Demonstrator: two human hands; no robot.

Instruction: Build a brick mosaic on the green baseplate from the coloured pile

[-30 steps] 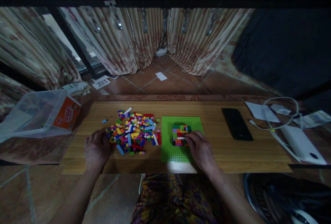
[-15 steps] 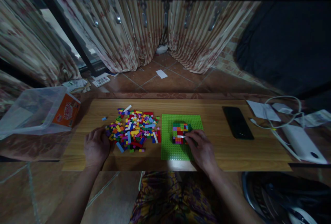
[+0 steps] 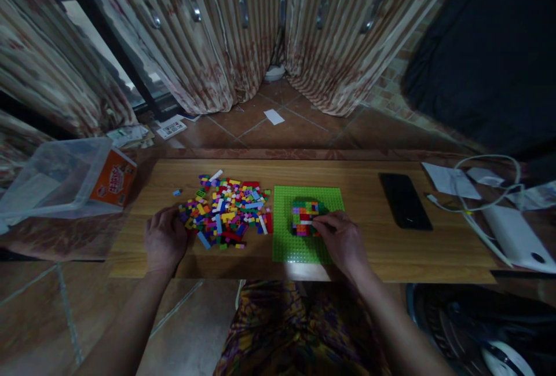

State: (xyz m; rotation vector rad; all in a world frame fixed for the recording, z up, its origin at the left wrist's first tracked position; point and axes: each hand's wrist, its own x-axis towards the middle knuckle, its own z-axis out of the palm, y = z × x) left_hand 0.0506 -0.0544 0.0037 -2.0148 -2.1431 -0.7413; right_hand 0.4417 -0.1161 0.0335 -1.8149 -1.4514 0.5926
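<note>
A green studded baseplate (image 3: pixel 284 248) lies on the wooden table, carrying a small block of multicoloured toy bricks (image 3: pixel 299 212). Over that block my right hand (image 3: pixel 346 243) pinches a thin white brick (image 3: pixel 306 222) between thumb and fingers. The white brick's right end is hidden by the fingertips, and I cannot tell whether it is pressed down. At the left edge of a spread pile of loose bricks (image 3: pixel 230 218) rests my left hand (image 3: pixel 165 241), its fingers curled down. Whatever may be under those fingers is hidden.
A black phone (image 3: pixel 405 201) lies on the table's right part. Beyond it are a white cable (image 3: pixel 478 159), papers and a white device (image 3: pixel 519 240). A clear plastic box (image 3: pixel 65 185) with an orange label stands at the left. One blue brick (image 3: pixel 177 192) lies apart from the pile.
The whole view has shifted slightly, with the table a little higher in it. My right hand still pinches the white brick over the brick block. My left hand keeps its place beside the pile.
</note>
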